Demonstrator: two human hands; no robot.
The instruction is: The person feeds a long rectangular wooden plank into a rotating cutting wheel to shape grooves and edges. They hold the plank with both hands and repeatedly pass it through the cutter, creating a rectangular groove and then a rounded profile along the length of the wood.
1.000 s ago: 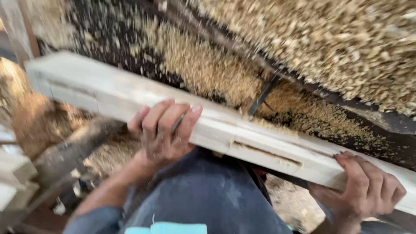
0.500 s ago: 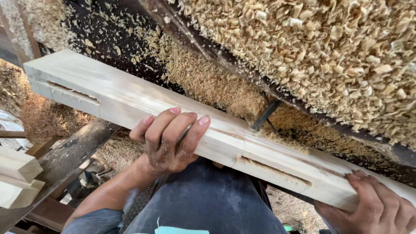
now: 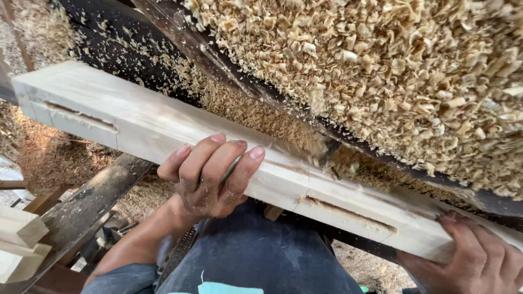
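A long, pale wooden beam [image 3: 163,122] lies slantwise across the view, from upper left down to lower right, with two narrow slots cut in its near face — one close to the left end [image 3: 81,115], one towards the right [image 3: 346,212]. It rests against a dark machine bed [image 3: 229,65] heaped with a thick pile of wood shavings [image 3: 381,76], and the person stands tight against its near side, which seems to be how the piece is kept pressed to the edge.

The left hand [image 3: 212,177] lies over the beam's near edge about midway along. Its fingers [image 3: 239,163] are stretched out and slightly spread on the top face, with the thumb tucked to the side — pressing flat rather than closed around the wood. It looks like a steadying or pushing hold, fit for a piece too wide to grip.

The right hand [image 3: 474,256] is at the beam's lower right end, partly cut off by the picture's edge. Its fingers curl over the end corner and touch the wood; whether they close fully round it I cannot tell.

Off to the lower left sit pale wood offcuts [image 3: 19,242] beside a dark plank [image 3: 87,207].
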